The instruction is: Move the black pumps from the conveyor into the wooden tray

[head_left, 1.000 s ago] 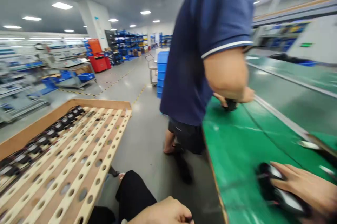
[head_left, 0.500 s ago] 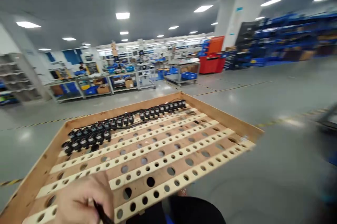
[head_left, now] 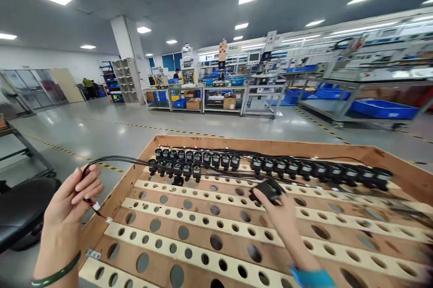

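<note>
A large wooden tray (head_left: 399,166) with pale perforated slats fills the lower view. Rows of small black motors (head_left: 189,164) with black cables stand in its far slats. My right hand (head_left: 280,213) reaches over the slats and is closed on one black motor (head_left: 269,187), just in front of the far rows. My left hand (head_left: 72,195) is raised at the tray's left edge, fingers closed on that motor's black cable (head_left: 111,160), whose white connector (head_left: 96,207) dangles below the hand.
A black stool seat (head_left: 23,207) sits at my lower left. Beyond the tray lies grey floor with yellow-black tape lines, then workbenches (head_left: 216,98) and racks with blue bins (head_left: 382,110). People stand far off at the back.
The view has swung left from the green conveyor and a co-worker to the wooden tray. My right hand now holds a motor over the slats and my left hand has lifted the cable.
</note>
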Demonstrator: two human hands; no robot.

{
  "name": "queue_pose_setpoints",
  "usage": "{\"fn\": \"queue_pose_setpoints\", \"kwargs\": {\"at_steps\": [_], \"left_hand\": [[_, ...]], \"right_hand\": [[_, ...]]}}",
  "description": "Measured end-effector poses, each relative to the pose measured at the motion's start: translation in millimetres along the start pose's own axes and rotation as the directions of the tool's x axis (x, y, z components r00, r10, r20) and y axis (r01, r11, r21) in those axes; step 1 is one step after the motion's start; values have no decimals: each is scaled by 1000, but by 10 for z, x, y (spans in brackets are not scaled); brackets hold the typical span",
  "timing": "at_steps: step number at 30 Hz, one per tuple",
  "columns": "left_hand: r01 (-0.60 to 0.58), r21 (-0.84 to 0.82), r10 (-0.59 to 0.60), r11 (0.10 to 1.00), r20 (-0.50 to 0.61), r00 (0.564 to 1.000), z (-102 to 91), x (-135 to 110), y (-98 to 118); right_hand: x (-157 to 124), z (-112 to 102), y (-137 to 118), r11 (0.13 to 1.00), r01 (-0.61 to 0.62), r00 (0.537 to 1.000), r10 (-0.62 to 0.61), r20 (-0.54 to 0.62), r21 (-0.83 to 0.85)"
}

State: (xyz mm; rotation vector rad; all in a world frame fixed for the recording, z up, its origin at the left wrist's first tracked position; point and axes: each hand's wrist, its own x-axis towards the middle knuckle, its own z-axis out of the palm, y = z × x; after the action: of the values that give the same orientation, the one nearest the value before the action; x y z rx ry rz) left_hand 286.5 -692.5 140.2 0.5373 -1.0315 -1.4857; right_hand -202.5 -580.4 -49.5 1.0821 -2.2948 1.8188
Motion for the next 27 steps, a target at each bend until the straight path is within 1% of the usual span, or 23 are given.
{"fn": "queue_pose_setpoints", "kwargs": {"at_steps": [2,3,4,6,7,9,12,15,17,20,24,27], "left_hand": [[-9,7,10,1000,-65,998,9,13,56],[3,38,1,999,-83,997,12,23,71],[17,73,-10,997,-89,996,10,37,75],[44,135,-34,990,-75,997,-8,68,59],[47,159,-36,986,-68,997,-27,84,42],[37,191,-24,981,-73,997,-78,113,0],[34,213,-13,976,-99,995,-175,142,-71],[66,223,-45,973,-101,994,-276,166,-159],[90,226,-68,970,-104,992,-335,192,-224],[111,214,-90,971,-106,990,-395,252,-308],[121,185,-103,975,-103,989,-417,349,-374],[123,152,-113,981,-72,991,-416,405,-415]], "right_hand": [[103,731,-28,999,-31,998,32,48,-18],[131,1042,-32,998,-43,997,46,61,-45],[145,1306,-28,996,-51,996,57,70,-80],[136,1703,-7,986,-50,994,65,91,-157],[117,1846,6,980,-42,992,64,107,-194],[64,2051,24,963,-22,989,59,133,-268],[-17,2232,10,927,0,988,58,144,-375],[-73,2309,-53,879,1,988,72,134,-477],[-93,2306,-108,842,14,986,77,146,-539],[-87,2231,-188,786,70,977,71,202,-615],[-38,2130,-273,725,130,957,87,278,-676],[-32,2148,-317,698,148,949,99,300,-700]]}}
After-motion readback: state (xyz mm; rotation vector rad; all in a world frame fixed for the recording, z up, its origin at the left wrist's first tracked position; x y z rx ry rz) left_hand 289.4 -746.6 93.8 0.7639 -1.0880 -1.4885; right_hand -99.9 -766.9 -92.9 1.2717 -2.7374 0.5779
